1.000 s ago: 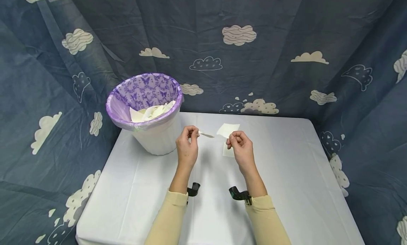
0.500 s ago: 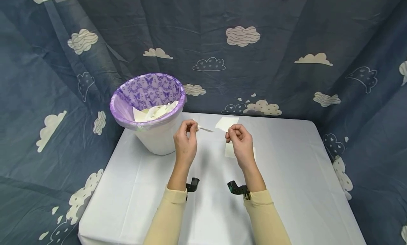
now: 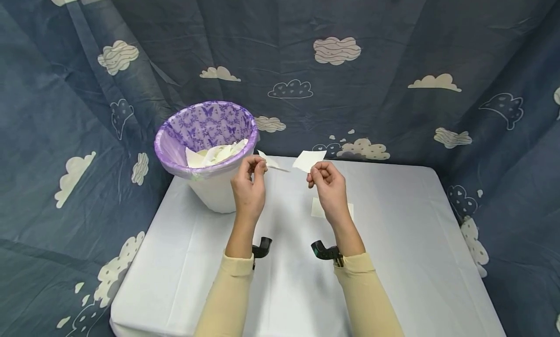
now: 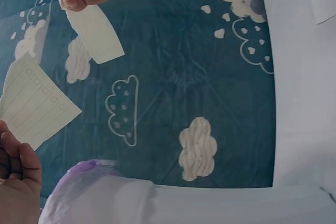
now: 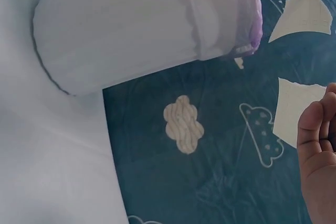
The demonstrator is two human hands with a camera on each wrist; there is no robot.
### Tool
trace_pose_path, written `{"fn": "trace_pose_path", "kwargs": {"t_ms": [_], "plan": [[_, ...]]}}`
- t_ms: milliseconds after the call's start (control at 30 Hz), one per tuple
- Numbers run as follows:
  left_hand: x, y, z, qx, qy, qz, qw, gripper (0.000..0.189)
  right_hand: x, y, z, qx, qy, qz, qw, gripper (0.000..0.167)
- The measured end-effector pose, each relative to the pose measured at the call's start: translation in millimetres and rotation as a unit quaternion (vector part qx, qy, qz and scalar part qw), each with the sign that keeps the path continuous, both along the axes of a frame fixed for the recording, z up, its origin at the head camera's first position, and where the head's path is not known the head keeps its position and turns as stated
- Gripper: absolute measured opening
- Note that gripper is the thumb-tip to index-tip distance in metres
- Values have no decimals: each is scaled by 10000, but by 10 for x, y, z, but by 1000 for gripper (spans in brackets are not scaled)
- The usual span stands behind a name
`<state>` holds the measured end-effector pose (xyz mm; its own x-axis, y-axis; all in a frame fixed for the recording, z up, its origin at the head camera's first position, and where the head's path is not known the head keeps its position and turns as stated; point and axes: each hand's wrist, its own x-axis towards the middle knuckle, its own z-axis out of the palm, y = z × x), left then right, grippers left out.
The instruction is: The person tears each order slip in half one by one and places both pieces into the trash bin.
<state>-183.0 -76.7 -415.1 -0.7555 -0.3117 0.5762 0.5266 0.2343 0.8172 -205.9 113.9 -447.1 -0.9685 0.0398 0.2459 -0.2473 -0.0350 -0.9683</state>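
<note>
My left hand (image 3: 249, 188) pinches a torn piece of pale paper (image 3: 274, 163) by its edge, beside the bin's rim. In the left wrist view this piece (image 4: 42, 106) shows printed lines and a row of small boxes. My right hand (image 3: 330, 191) pinches a second pale paper piece (image 3: 308, 160) between thumb and fingers; its upper edge looks ragged in the right wrist view (image 5: 295, 109). The two pieces are apart, both held up above the table. A flat pale paper sheet (image 3: 318, 208) lies on the table, partly hidden behind my right hand and wrist.
A white bin (image 3: 216, 193) with a purple butterfly-print liner (image 3: 203, 125) stands at the table's back left. Several paper pieces (image 3: 216, 154) lie inside it. A white cloth covers the table (image 3: 407, 239); a blue cloud-print curtain (image 3: 372, 108) hangs behind and at both sides.
Both hands have risen and moved away from me with their paper pieces. My left hand has shifted left toward the bin, widening the gap; more of the table's paper sheet shows.
</note>
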Motion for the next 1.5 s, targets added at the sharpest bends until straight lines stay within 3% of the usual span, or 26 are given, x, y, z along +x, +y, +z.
{"fn": "trace_pose_path", "kwargs": {"t_ms": [400, 700, 1367, 1500], "plan": [[-12, -124, 132, 296, 159, 149, 9993, 17, -132, -321, 213, -267, 375, 371, 9982, 17], [-51, -276, 216, 481, 281, 317, 9979, 19, -230, -541, 320, -453, 572, 641, 9953, 11], [-136, -614, 321, 799, 324, 1075, 9905, 13, -458, -1065, 489, -425, 638, 1335, 9881, 6], [-152, -660, 312, 534, 254, 1417, 9881, 14, -537, -1177, 494, -364, 521, 1476, 9870, 5]]}}
